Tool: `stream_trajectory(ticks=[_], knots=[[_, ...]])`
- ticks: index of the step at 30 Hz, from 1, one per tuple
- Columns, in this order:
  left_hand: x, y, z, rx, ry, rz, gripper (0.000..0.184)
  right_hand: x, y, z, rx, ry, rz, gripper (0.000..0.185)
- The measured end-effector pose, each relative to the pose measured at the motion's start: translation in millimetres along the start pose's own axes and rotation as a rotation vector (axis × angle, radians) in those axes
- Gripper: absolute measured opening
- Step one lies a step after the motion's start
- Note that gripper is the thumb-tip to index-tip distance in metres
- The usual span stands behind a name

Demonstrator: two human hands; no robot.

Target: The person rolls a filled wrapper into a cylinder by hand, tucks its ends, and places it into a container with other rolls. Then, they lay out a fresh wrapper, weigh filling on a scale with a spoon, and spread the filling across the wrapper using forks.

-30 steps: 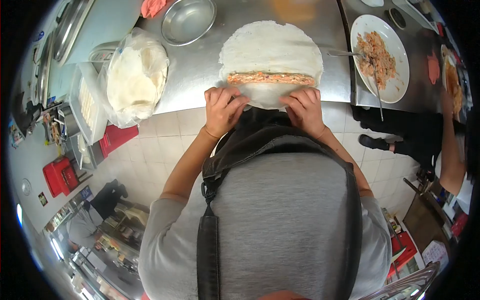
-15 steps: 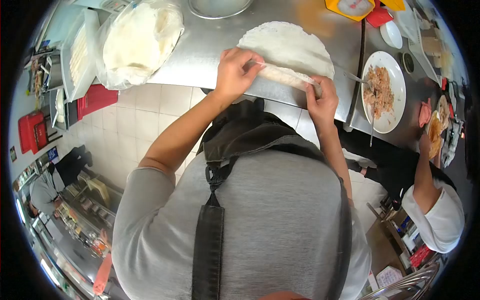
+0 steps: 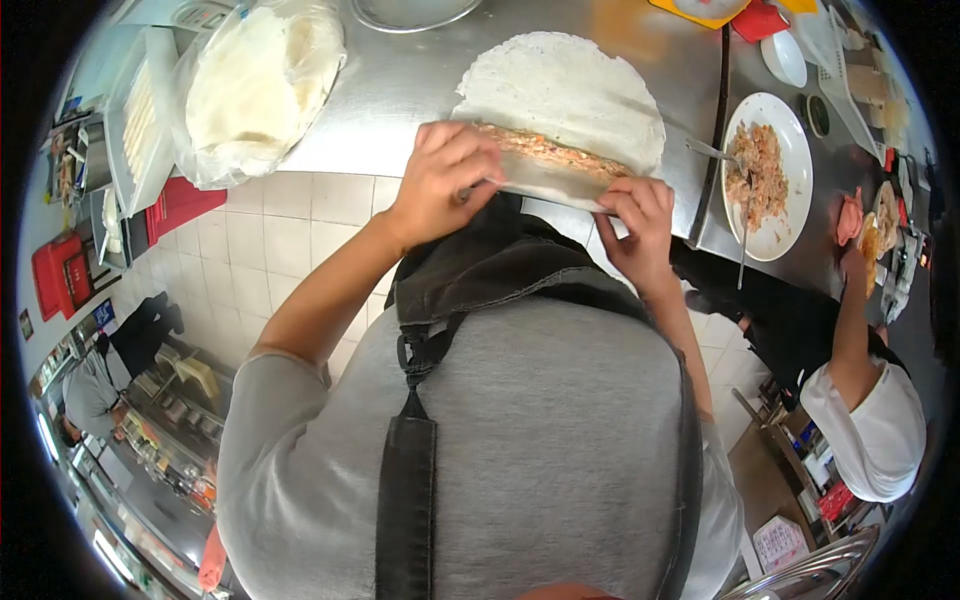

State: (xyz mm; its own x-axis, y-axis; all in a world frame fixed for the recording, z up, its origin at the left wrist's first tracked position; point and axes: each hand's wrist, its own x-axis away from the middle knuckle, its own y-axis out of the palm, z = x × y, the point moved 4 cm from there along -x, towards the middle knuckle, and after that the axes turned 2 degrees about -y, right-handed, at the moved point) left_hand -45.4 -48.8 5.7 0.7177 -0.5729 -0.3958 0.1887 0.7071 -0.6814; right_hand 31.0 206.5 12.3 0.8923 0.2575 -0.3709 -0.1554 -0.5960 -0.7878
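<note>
A thin, round white wrapper (image 3: 565, 85) lies on the steel counter, with a strip of shredded orange-and-pink filling (image 3: 555, 152) across its nearer part. The near flap of the wrapper reaches the counter's front edge. My left hand (image 3: 440, 185), fingers curled, pinches this flap at its left end. At the right end, my right hand (image 3: 640, 220) grips the flap between thumb and fingers, close to the end of the filling. An oval white plate (image 3: 793, 165) on the right holds more shredded filling (image 3: 762, 180), with a spoon (image 3: 710, 151) and another utensil in it.
A plastic bag of stacked wrappers (image 3: 262, 95) lies at the left, beside a white tray (image 3: 148, 120) of pale rolls. A metal dish (image 3: 415, 12) stands at the back. On the right are a white bowl (image 3: 784, 60) and a co-worker (image 3: 862, 420) in a white top.
The near flap, earlier lifted and folded over the filling, is now lowered toward me, and the filling strip shows. Both my hands have come down and nearer the counter's edge.
</note>
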Motion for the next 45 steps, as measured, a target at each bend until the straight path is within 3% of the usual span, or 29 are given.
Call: stream_trajectory(ticks=[7, 10, 12, 15, 20, 27, 33, 36, 39, 41, 45], knots=[[10, 5, 2, -0.151, 0.004, 0.032, 0.028, 17, 15, -3, 0.080, 0.083, 0.072, 0.033], [-2, 3, -7, -0.050, 0.032, 0.051, 0.025, 5, 9, 0, 0.089, 0.067, 0.152, 0.031], [-10, 5, -10, -0.018, -0.018, 0.059, 0.019, -2, 9, 9, 0.066, 0.048, 0.204, 0.029], [-18, 13, -30, 0.102, -0.284, 0.063, 0.009, -15, 11, 25, -0.061, 0.207, 0.212, 0.017], [-37, 23, -35, 0.057, -0.468, 0.146, 0.014, -32, 11, 38, -0.059, 0.388, 0.169, 0.020], [-61, 26, -48, -0.047, -0.362, 0.189, 0.014, -49, 14, 63, 0.112, 0.358, 0.036, 0.025], [-71, 27, -54, -0.027, -0.361, 0.203, 0.013, -56, 15, 65, 0.126, 0.460, -0.020, 0.026], [-71, 17, -38, -0.063, -0.276, 0.337, 0.018, -61, 11, 61, 0.134, 0.470, -0.015, 0.026], [-66, 31, 0, 0.002, 0.037, 0.133, 0.031, -74, 6, 55, 0.116, 0.362, 0.013, 0.023], [-66, 50, 13, -0.021, 0.082, 0.062, 0.033, -86, 8, 56, 0.153, 0.055, 0.051, 0.030], [-67, 73, 21, -0.086, 0.094, -0.063, 0.040, -95, 28, 87, -0.008, 0.087, -0.043, 0.038]])
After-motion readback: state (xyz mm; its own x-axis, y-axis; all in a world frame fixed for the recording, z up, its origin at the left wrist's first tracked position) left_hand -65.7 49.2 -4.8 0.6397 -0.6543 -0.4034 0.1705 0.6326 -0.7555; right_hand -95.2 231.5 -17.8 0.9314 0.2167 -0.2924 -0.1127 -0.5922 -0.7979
